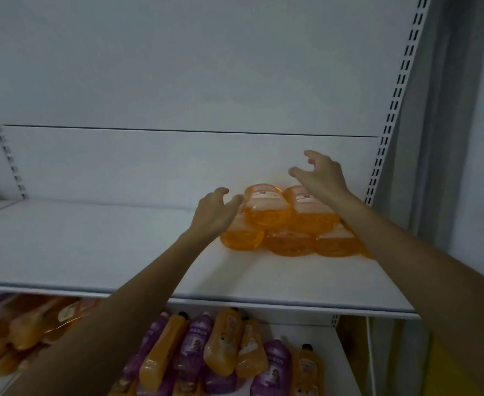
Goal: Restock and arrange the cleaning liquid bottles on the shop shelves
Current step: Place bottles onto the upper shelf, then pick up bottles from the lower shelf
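Orange bottles [289, 227] lying stacked right of centre in frame, on upper shelf [106, 247], hard by right upright [378, 167]. Two riding on lower row, probably saving room. Long axes running front to back, wide bases facing me, necks pointing toward back panel [149, 161]; caps hidden.

Left hand [213, 214] reaching in at stack's left side, fingers loosely curled, gripping nothing. Right hand [322, 177] hovering above stack, fingers spread, likely readying to steady pile.
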Available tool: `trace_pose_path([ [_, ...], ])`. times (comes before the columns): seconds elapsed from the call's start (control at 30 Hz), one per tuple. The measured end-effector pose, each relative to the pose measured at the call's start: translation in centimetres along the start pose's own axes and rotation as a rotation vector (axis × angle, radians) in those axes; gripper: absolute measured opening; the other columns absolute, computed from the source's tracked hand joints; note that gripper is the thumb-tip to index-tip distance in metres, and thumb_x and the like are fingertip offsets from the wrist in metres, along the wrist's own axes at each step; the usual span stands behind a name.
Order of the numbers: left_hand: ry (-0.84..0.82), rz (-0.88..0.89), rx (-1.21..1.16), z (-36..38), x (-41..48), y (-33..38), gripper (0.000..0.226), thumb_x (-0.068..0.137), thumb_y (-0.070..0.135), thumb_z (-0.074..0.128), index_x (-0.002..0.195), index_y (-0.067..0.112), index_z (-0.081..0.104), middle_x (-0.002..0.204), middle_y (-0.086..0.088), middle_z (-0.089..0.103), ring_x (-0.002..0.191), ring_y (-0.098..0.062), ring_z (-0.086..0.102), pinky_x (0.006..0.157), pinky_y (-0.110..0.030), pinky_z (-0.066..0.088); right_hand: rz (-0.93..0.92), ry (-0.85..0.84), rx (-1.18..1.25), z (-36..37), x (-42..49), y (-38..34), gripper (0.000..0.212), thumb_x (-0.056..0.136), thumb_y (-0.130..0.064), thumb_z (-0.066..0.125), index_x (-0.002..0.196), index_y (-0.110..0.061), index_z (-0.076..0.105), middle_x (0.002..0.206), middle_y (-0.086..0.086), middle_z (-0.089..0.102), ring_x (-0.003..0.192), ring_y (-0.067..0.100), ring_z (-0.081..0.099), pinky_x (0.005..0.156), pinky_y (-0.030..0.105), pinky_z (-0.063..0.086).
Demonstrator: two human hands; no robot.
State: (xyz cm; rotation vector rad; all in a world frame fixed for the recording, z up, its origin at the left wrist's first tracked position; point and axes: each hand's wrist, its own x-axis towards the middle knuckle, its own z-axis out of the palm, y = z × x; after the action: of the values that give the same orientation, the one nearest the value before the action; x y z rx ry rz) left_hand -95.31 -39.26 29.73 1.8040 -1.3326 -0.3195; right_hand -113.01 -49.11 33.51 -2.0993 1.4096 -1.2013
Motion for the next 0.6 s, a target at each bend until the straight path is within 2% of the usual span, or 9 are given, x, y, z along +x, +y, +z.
trace_pose_path([
  [0.1,0.055,0.030,0.066,-3.6,-1.5,-2.0,0.050,0.093,0.033,0.052,0.137,0.013,0.043,0.139,-0.010,0.048,0.125,-0.024,0.046,0.100,-0.033,0.038,-0.142,-0.037,-0.014,2.7,-1.1,-4.9,0.062,0.087,-0.034,0.060,0.143,-0.016,0.039,0.140,0.008,0.047,0.132,0.026,0.039,0.104,0.040,0.040],
  [0.27,0.144,0.017,0.184,-12.2,-5.6,-6.9,0.051,0.091,0.031,0.055,0.138,0.016,0.042,0.138,-0.009,0.048,0.124,-0.024,0.046,0.103,-0.036,0.039,-0.252,-0.187,0.051,10.0,-4.7,-13.4,0.061,0.085,-0.031,0.063,0.140,-0.015,0.043,0.136,0.010,0.050,0.129,0.026,0.041,0.102,0.037,0.040],
  [0.43,0.285,-0.118,0.243,-22.4,-11.4,-14.1,0.044,0.092,0.029,0.055,0.133,0.015,0.048,0.132,-0.008,0.053,0.120,-0.022,0.049,0.098,-0.032,0.038,-0.342,-0.379,0.142,18.3,-10.5,-21.9,0.059,0.086,-0.026,0.063,0.140,-0.013,0.043,0.136,0.010,0.051,0.125,0.024,0.046,0.097,0.033,0.041],
  [0.6,0.352,-0.267,0.225,-30.8,-17.7,-22.0,0.040,0.091,0.024,0.055,0.129,0.010,0.052,0.127,-0.010,0.057,0.113,-0.021,0.055,0.087,-0.026,0.040,-0.452,-0.505,0.233,25.9,-18.5,-30.0,0.050,0.086,-0.025,0.062,0.133,-0.013,0.050,0.125,0.007,0.056,0.108,0.020,0.055,0.094,0.036,0.047],
])
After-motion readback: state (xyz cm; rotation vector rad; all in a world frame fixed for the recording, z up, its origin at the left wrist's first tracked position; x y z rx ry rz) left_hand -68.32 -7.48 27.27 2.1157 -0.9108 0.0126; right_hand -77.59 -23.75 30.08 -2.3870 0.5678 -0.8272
